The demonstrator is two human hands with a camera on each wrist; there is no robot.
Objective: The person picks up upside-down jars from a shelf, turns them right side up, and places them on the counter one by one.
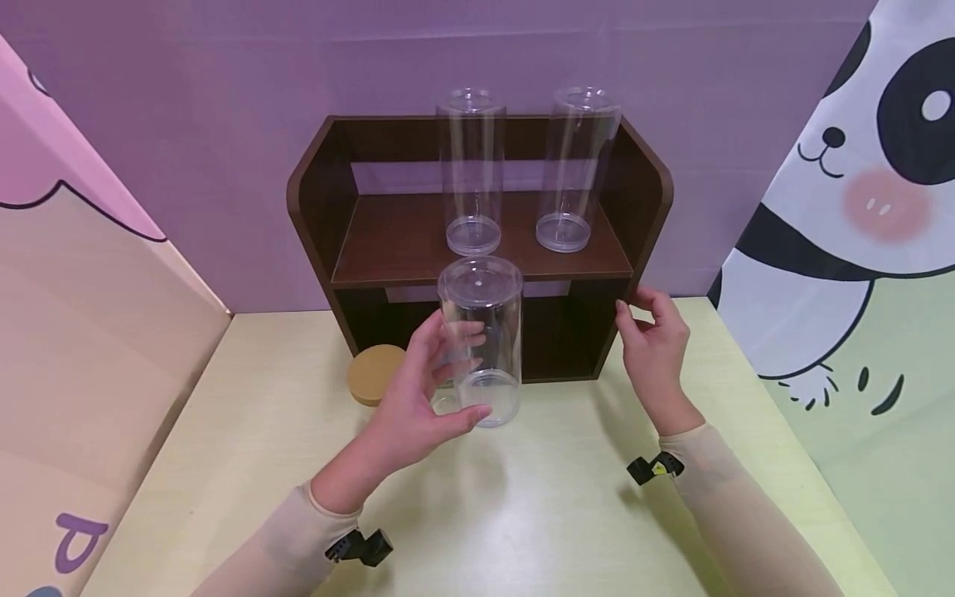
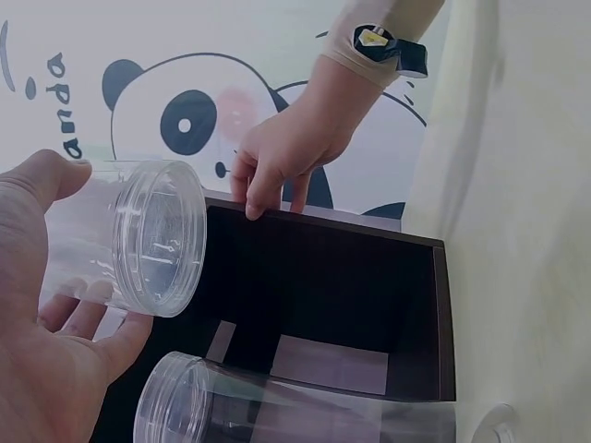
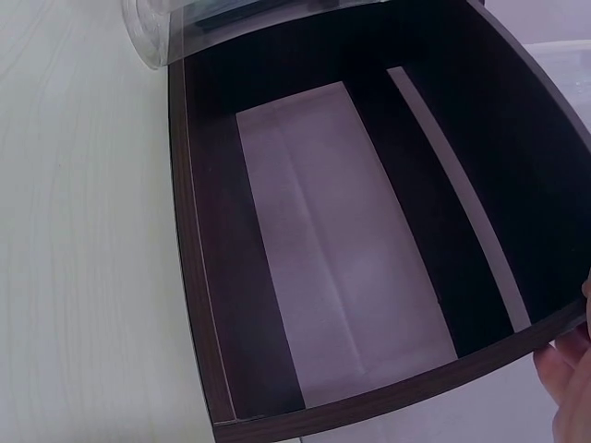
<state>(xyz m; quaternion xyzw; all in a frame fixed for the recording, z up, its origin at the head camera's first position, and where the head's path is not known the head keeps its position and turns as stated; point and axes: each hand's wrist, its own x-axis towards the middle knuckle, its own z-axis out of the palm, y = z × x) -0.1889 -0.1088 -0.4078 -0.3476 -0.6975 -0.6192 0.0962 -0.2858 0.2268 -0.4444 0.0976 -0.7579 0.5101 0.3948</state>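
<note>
Left hand (image 1: 409,414) grips clear jar (image 1: 501,344) before shelf (image 1: 395,236). Right hand (image 1: 656,348) pinches shelf's right side edge. Tan lid (image 1: 375,373): left of jar.

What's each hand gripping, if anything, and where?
The left hand holds a clear jar around its side wall; the right hand pinches the two-tier shelf by the front edge of its right panel.

1. I see the shelf unit (image 1: 403,236) in dark brown.
2. The jar (image 1: 501,340) reads colourless and clear to me.
3. The disc (image 1: 375,373) shows plain tan.
4. My tabletop (image 1: 261,431) is pale cream.
5. I get plain purple on the back wall (image 1: 224,149).
6. The right-hand panel (image 1: 858,473): black-and-white panda (image 1: 798,319), pink cheek (image 1: 888,220), pale green ground.
7. The sleeves (image 1: 276,543) are beige.
</note>
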